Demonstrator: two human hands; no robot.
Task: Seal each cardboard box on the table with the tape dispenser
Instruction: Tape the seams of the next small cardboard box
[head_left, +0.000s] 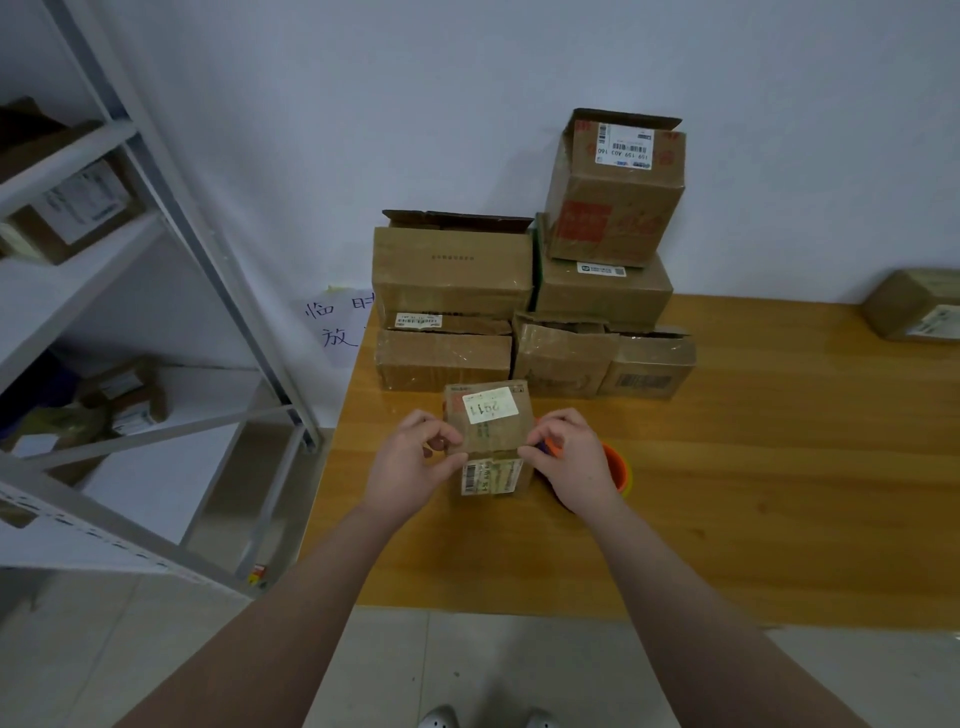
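Cardboard: the small box (488, 431) sits between both hands. The left hand (415, 462) pinches its left edge; the right hand (571, 460) curls round the orange tape dispenser (616, 467), seemingly mid-strip. The stacked boxes (452, 275) beyond the hands look mostly unsealed, so most work remains.

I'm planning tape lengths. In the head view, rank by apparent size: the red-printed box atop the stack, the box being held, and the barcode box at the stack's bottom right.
Largest: red-printed box.
Then: held box, but it is nearest the camera, so unsure.
Smallest: barcode box.
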